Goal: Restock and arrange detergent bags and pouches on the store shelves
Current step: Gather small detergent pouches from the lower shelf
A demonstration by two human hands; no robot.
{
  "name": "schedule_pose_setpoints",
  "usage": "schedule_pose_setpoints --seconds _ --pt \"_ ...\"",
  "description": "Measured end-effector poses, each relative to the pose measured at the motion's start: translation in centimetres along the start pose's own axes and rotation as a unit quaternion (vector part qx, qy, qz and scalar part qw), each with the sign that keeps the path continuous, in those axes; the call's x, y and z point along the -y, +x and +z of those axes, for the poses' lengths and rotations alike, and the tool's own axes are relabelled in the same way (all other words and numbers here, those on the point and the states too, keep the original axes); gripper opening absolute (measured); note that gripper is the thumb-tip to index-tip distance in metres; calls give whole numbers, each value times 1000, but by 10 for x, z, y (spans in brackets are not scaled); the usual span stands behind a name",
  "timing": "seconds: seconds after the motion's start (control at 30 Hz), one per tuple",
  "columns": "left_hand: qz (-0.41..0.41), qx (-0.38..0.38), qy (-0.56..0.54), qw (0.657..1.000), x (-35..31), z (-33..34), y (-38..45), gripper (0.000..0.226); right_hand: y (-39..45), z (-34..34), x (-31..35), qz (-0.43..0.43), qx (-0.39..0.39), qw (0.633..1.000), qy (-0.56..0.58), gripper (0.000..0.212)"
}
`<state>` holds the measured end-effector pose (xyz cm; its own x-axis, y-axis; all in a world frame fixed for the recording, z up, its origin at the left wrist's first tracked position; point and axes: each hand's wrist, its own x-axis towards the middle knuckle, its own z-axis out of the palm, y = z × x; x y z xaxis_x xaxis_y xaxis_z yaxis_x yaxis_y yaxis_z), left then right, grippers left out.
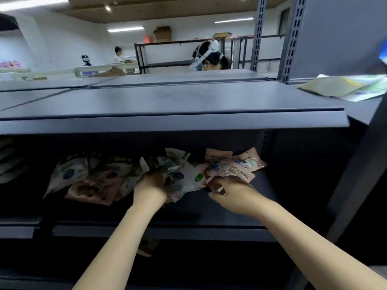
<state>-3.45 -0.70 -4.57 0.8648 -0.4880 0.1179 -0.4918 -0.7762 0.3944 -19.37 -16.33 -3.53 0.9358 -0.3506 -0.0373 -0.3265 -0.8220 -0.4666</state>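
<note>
**Both hands sorting detergent pouches on a dark lower shelf**

Head view, looking forward and down. A person's two bare forearms rise from the bottom edge of the frame and reach into a shadowed lower shelf [240, 208] under a wide grey upper shelf [167, 105].

The left hand [151, 185], just left of centre, is pushed wrist-deep among a loose heap of white and green pouches [182, 176]. Its fingers are sunk in the heap and darkened by shadow, so I cannot tell whether they grip a pouch or only press on it. More pouches [92, 178] lie flat and overlapping at its nine o'clock.

The right hand [232, 193], at the left hand's three o'clock, is palm down, its fingers curled around the near edge of a pink pouch [234, 168], which fans out toward twelve o'clock with other pink ones against the shelf's back.

The step in hand looks like arranging: the pouches are on the shelf but jumbled. The next move likely calls for lifting the pink pouch free and squaring it with its like, while the left hand steadies the heap.

At two o'clock, a pale bag [343, 86] lies flat on the upper shelf. Other people work in the blurred background.
</note>
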Motion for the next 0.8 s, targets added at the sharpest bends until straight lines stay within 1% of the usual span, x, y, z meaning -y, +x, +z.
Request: schedule_pose_setpoints --seconds 0.07,0.13,0.17,0.23,0.27,0.33,0.4,0.47,0.53,0.6,0.67,0.73,0.8 --pt "37 19 -11 999 4 10 25 40 18 14 7 27 16 999 -14 8" --pt "70 36 -29 997 3 23 45 37 34 27 11 53 40 997 -25 17" --pt "75 44 -40 995 1 29 53 37 40 32 12 63 46 996 -33 17" --pt "76 55 -42 995 3 41 69 39 48 43 11 69 48 995 -62 11" --pt "80 59 -28 995 7 46 76 42 51 48 9 73 49 994 -70 13" --pt "89 65 4 994 20 55 89 57 57 57 7 80 49 993 -64 23" --pt "65 68 -14 995 35 62 99 75 63 65 3 83 51 994 -59 24" --pt "47 61 -36 996 45 68 104 86 69 75 -2 85 56 994 -49 33" --pt "44 40 -29 998 51 75 107 91 74 83 -1 102 41 994 -4 44" --pt "23 25 -15 999 55 81 107 94 82 90 4 117 20 992 43 45" --pt "4 28 -4 1000 61 87 110 94 93 96 14 143 16 985 97 46" --pt "1 40 -24 999 65 91 112 90 104 99 23 201 14 958 204 54" --pt "-21 24 -43 999 67 92 114 90 111 103 28 245 6 916 318 55"
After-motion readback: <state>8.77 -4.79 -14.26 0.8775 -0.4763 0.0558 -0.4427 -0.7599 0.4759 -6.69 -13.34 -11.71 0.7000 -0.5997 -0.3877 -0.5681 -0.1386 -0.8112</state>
